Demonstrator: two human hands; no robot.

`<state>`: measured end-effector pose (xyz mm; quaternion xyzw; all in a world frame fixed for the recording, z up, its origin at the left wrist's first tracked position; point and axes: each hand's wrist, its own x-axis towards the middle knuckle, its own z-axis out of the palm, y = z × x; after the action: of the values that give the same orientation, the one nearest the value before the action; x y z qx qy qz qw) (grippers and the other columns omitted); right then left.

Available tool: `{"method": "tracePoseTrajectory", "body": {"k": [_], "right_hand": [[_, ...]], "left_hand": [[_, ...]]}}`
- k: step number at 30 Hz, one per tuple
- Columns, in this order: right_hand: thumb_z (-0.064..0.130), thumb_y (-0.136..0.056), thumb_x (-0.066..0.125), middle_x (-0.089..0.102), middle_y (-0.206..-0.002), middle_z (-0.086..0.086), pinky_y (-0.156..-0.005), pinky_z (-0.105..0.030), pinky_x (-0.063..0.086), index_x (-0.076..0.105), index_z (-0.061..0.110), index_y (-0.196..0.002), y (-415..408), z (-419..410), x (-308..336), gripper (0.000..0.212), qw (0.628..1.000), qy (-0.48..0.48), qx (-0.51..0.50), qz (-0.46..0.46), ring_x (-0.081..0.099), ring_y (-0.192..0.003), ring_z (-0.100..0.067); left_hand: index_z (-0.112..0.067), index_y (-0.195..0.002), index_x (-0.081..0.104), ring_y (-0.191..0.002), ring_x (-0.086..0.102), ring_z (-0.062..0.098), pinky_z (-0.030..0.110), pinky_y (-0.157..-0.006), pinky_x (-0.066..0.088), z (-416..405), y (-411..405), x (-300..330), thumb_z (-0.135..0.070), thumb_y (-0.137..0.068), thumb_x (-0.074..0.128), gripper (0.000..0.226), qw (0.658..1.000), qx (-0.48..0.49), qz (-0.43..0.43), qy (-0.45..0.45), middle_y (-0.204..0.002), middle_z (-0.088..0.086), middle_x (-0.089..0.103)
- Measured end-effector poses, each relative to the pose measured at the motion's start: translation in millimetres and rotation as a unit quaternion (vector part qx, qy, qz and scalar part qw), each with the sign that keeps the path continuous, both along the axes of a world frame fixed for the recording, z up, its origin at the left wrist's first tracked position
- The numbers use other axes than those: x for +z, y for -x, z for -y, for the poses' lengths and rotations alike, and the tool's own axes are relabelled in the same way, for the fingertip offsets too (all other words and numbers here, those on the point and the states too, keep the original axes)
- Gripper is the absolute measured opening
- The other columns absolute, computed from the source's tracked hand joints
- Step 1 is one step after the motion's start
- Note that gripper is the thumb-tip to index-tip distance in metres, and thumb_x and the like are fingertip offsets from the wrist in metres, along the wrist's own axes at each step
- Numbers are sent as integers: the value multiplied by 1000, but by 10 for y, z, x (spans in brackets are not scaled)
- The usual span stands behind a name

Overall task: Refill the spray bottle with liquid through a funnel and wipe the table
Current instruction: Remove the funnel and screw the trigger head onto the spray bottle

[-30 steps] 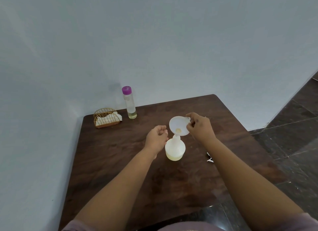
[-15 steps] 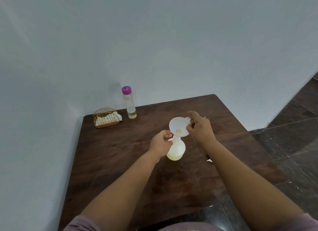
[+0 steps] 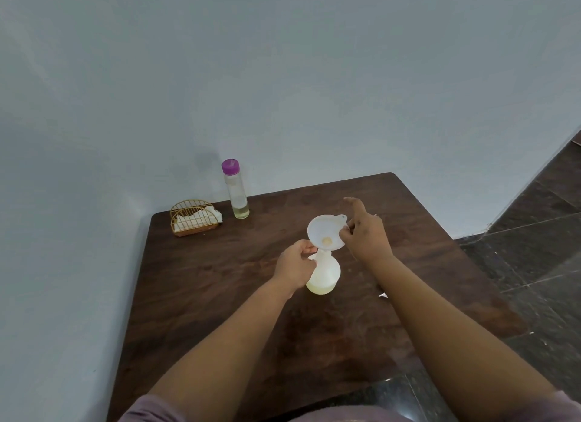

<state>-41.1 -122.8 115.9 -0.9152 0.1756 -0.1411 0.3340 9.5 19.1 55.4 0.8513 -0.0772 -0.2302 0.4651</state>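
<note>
- Head view: since a second ago my left hand (image 3: 295,264) has come in from beside the bottle and now curls round the neck of the spray bottle (image 3: 323,273), just under the funnel. My right hand (image 3: 364,233) has loosened from the funnel rim; its forefinger now sticks out away from me.
- My right thumb and middle fingers pinch the near-right edge of the funnel (image 3: 327,232), close to its small hanging tab. My left fingers wrap the neck, so the bottle is steadied.
- The funnel sits in the bottle mouth, its bowl tipped a little toward me, its stem pointing straight down the bottle's upright axis. A pale yellowish layer lies at the bottom of the bottle, so I judge it barely filled.
- The supply bottle with the purple cap (image 3: 236,190) stands upright on the table (image 3: 220,280), beyond and to the left of both my grips, close to the wall. It is nearer my left hand than my right, but that hand is busy holding the neck.
- I judge the coming move turns on this: one hand must let go and reach forward-left for that tall bottle, whose cap is on.
- Left of it, further from my grips, a wire holder (image 3: 193,217) carries white tissues for the wiping, not yet touched.
</note>
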Motion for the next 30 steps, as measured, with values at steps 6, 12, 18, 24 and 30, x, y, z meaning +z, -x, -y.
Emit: {"method": "tracePoseTrajectory", "body": {"k": [6,12,18,24,30], "right_hand": [[0,-81,58,65,-66,-8,-77,-24,49,41,13,-139,-41,45,-53,61,1000,-11,1,21,58,-62,-15],[-1,-83,55,65,-70,-10,-82,-12,28,41,13,-139,-10,12,-36,59,1000,-12,-8,4,56,-65,-13],[0,-83,57,63,-70,-8,-87,-21,37,41,13,-138,23,19,-36,58,1000,-10,-4,14,57,-67,-15],[11,-85,57,63,-72,-3,-66,-17,46,48,13,-128,-25,162,36,44,991,-89,-95,44,59,-69,-7],[9,-83,56,66,-101,-11,-61,-28,56,59,5,-117,-287,248,73,34,924,-350,-150,4,66,-61,-19]], "left_hand": [[-21,-131,56,-115,57,15,38,-101,50,-6,-4,-2,-4,-90,61,45,1000,-3,-2,0,-129,-3,62],[-22,-131,56,-115,57,16,36,-99,50,-17,6,16,-5,-91,61,44,1000,-10,-5,-1,-129,-4,62],[-22,-130,56,-116,58,16,34,-99,50,-28,9,57,-7,-91,62,42,1000,-3,-4,-3,-129,-4,62],[-20,-130,56,-115,57,16,35,-101,50,-86,-22,224,-14,-95,60,36,995,67,-32,64,-127,-1,60],[-21,-120,57,-82,65,14,24,-65,51,-121,-110,599,-47,-99,47,35,976,91,-83,182,-106,0,68]]}}
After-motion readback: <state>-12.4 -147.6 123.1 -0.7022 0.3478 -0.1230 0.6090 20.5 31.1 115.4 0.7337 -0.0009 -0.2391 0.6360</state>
